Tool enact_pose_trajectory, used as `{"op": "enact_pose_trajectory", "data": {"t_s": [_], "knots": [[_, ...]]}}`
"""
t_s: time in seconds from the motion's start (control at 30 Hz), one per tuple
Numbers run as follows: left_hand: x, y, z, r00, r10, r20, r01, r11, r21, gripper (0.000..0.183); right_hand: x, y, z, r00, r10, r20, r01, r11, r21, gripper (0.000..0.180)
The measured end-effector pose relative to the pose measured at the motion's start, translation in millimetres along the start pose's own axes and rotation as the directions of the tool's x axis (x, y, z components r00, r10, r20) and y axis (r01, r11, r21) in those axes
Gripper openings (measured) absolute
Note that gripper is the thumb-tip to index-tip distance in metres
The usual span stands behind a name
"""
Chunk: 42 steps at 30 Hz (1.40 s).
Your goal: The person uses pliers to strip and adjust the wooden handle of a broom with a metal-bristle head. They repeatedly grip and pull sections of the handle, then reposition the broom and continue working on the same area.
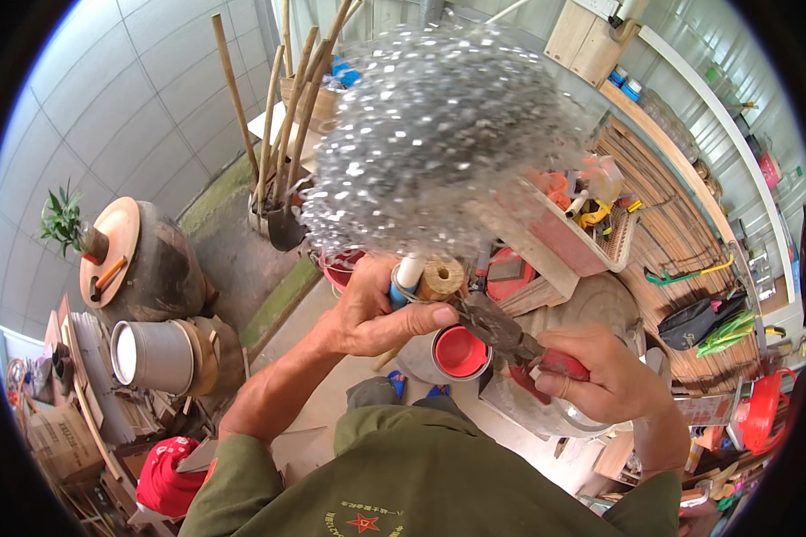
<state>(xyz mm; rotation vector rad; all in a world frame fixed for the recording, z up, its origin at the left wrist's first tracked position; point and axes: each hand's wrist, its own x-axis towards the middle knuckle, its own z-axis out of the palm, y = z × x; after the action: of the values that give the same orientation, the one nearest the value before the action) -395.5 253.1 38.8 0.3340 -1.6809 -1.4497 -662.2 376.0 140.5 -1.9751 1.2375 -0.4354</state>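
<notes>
My left hand is closed around a white tube with a blue part and, beside it, a round wooden stick with a hole in its end. Wire loops around the blue and white tube. Red-handled pliers are gripped in my right hand. Their jaws reach the wire next to my left thumb; what exactly they bite on cannot be told. Beyond my hands, a bushy mass of shiny silver strips spreads out, blurred, and covers what lies behind it.
Below my hands stands a container with a red bowl. At left are a large clay jar and a metal pot. Wooden poles lean in a bucket. A basket of tools and a saw lie at right.
</notes>
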Motion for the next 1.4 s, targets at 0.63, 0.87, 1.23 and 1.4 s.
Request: {"op": "enact_pose_trajectory", "data": {"t_s": [0.63, 0.87, 1.23, 1.4], "knots": [[4, -12, 6, 0.991, 0.127, 0.034, -0.128, 0.992, 0.023, 0.028, 61, 1, 45, 0.906, 0.132, -0.403, 0.156, 0.779, 0.607, 0.031], [12, -9, 2, 0.998, 0.026, 0.062, -0.023, 0.999, -0.039, 0.031, 76, 5, 51, 0.840, 0.100, -0.533, 0.242, 0.810, 0.534, 0.025], [14, -17, -15, 0.999, -0.025, 0.037, 0.034, 0.965, -0.259, 0.067, 0, 16, 29, 0.979, 0.101, -0.175, -0.054, 0.965, 0.257, 0.028], [14, -12, -16, 0.998, -0.061, -0.024, 0.056, 0.984, -0.171, 0.079, -1, 11, 27, 0.979, 0.190, -0.067, -0.164, 0.945, 0.284, 0.030]]}}
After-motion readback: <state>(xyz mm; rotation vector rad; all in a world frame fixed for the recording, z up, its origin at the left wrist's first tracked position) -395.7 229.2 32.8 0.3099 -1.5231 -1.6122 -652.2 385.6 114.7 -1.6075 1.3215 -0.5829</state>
